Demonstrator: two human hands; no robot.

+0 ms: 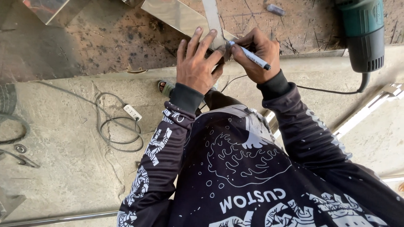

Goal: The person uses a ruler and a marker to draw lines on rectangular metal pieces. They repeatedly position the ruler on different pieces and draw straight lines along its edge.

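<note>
My left hand point(198, 63) lies flat, fingers spread, pressing a steel ruler point(211, 19) onto a shiny metal strip point(176, 17) at the near edge of a scorched wooden workbench point(105, 38). My right hand point(256, 52) grips a white marker pen point(252, 56) with a black cap end, its tip touching the metal beside the ruler, close to my left fingertips. Both arms wear black sleeves with white print.
A green and black power tool point(365, 33) rests on the bench at the right, its cord trailing down. Below on the concrete floor lie a white extension socket point(132, 112) with grey cable loops, a metal bar point(63, 219) and a sandalled foot point(165, 87).
</note>
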